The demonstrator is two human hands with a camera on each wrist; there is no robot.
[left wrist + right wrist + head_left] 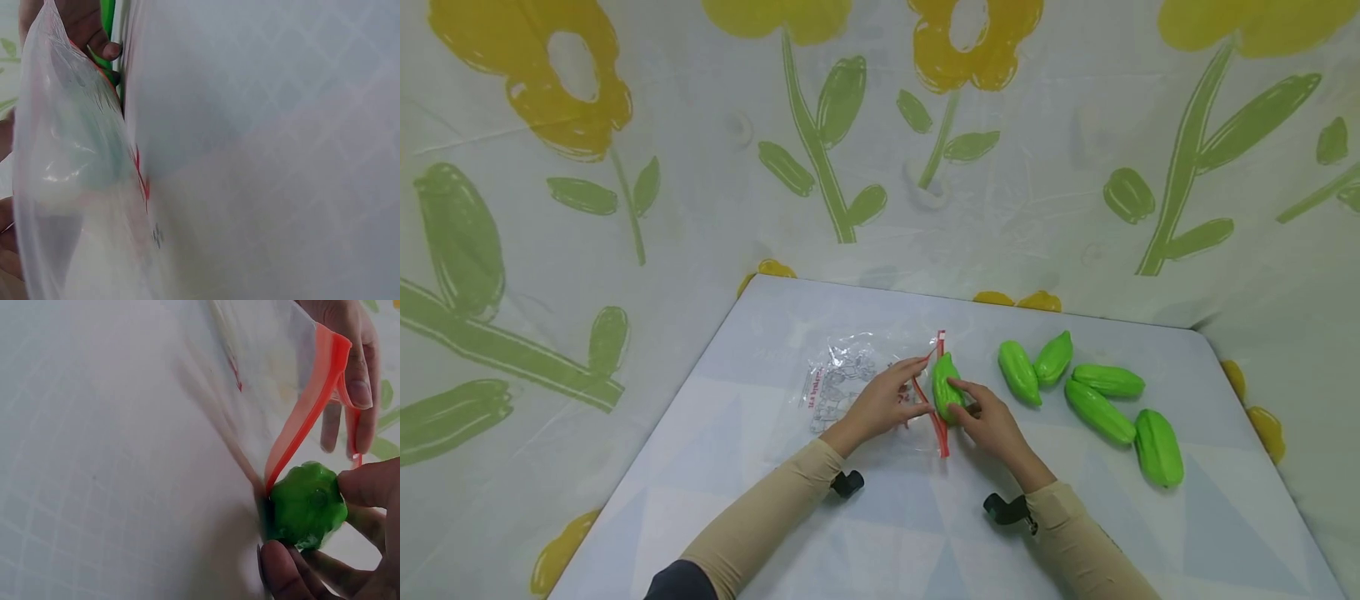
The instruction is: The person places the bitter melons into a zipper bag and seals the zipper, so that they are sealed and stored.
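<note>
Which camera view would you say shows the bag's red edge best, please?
The right wrist view: it shows the red edge close up and broad, along the mouth of the clear bag. The head view shows it small, partly hidden by the green piece; the left wrist view shows only a thin line of it.

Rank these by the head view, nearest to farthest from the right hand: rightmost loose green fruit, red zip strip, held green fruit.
1. Held green fruit: gripped by the right hand.
2. Red zip strip: just left of the hand, at the clear bag's mouth.
3. Rightmost loose green fruit: well off to the right.
</note>
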